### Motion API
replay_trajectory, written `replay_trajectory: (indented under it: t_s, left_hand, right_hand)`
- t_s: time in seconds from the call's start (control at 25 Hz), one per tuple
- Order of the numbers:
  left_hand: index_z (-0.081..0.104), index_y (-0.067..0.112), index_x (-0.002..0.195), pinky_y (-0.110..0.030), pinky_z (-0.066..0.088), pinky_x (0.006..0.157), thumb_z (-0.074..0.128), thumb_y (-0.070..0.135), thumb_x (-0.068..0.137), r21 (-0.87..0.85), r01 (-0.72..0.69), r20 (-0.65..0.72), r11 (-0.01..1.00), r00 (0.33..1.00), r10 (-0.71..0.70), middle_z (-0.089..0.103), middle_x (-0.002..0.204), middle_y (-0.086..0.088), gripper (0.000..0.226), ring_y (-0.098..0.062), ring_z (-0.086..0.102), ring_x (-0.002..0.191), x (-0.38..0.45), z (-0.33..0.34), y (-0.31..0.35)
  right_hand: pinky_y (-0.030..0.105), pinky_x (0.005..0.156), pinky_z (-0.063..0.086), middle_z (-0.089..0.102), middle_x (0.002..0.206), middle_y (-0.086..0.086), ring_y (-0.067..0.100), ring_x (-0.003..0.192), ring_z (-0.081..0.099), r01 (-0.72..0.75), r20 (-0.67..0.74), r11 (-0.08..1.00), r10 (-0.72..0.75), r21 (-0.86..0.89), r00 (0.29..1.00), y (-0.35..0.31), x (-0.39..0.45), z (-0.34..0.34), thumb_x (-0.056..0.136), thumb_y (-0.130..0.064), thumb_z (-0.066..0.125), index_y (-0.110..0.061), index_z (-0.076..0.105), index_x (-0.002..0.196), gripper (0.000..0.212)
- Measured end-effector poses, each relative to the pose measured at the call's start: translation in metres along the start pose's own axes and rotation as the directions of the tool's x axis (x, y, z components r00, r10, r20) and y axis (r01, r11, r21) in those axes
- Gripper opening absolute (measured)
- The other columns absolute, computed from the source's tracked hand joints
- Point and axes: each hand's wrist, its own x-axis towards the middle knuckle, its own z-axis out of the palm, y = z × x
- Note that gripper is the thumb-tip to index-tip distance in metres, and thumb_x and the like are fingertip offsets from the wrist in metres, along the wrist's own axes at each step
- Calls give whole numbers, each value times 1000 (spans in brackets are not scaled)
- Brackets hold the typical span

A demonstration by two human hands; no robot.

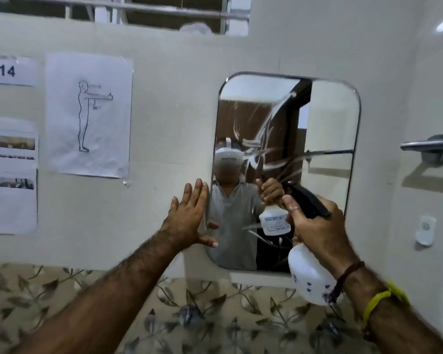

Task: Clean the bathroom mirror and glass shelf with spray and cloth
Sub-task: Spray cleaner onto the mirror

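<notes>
My right hand (317, 226) is wrapped around the neck of a white spray bottle (308, 274), gripping it just below its black trigger head (308, 203), with the nozzle aimed up at the wall mirror (287, 169). Streaks of liquid fan across the glass from the middle toward its upper right part. My left hand (189, 215) is spread flat with fingers straight, holding nothing, palm against the wall at the mirror's left edge, thumb reaching onto the glass. The mirror shows my reflection with the bottle. I can't make out a cloth or the glass shelf from here.

On the right wrist I see a yellow band (380, 301) and a dark beaded thread (347, 274). Left of the mirror hang printed sheets: a standing-figure diagram (88, 114), a sign reading "S 14" (9, 71) and a page with small photos (10, 175). A metal towel holder (431, 146) sits on the right wall, a small white hook (426, 229) below it. Leaf-patterned tiles (49, 290) run under the mirror
</notes>
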Motion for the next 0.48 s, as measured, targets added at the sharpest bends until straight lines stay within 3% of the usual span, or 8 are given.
replay_trajectory:
  t_s: [0.08, 0.2, 0.32, 0.4, 0.48]
  left_hand:
    - [-28, 16, 151, -55, 0, 122, 76, 69, 61, 9, 8, 35, 1000, 999, -8, -41, 154, -3, 148, -29, -30, 146, -11, 11, 2]
    - [-28, 16, 151, -55, 0, 121, 78, 68, 60, -16, 19, 82, 1000, 996, -17, -45, 148, -2, 149, -29, -31, 145, -20, 29, 5]
    - [-27, 13, 151, -57, 4, 122, 78, 66, 61, -19, 39, 102, 999, 994, -37, -41, 153, -5, 149, -31, -28, 147, -29, 42, 12]
    - [-27, 11, 151, -57, 5, 122, 77, 66, 62, -20, 50, 138, 999, 989, -46, -37, 157, -7, 148, -33, -25, 148, -38, 50, 17]
    - [-26, 10, 151, -58, 7, 122, 76, 66, 64, -11, 47, 157, 999, 987, -44, -35, 158, -8, 145, -34, -24, 149, -46, 56, 17]
  right_hand:
    - [21, 49, 48, 60, 53, -14, 3, 54, 61, 53, 73, 993, -46, -102, 996, 15, -26, 8, 87, -28, 74, -35, 58, 67, 27]
    - [30, 56, 56, 63, 59, -22, 0, 61, 63, -24, 42, 998, 26, -53, 999, 35, -48, 18, 87, -33, 72, -39, 61, 76, 17]
    - [23, 56, 48, 61, 59, -18, 0, 62, 62, -17, 265, 996, 39, -86, 963, 55, -63, 25, 86, -41, 70, -35, 65, 79, 11]
    - [24, 52, 37, 55, 56, -10, 10, 60, 60, 114, 423, 957, 10, -267, 906, 70, -79, 33, 89, -43, 69, -28, 63, 73, 22]
    - [29, 53, 35, 57, 61, 0, 28, 66, 62, 156, 434, 907, 32, -392, 901, 80, -85, 36, 89, -43, 68, -23, 56, 71, 30]
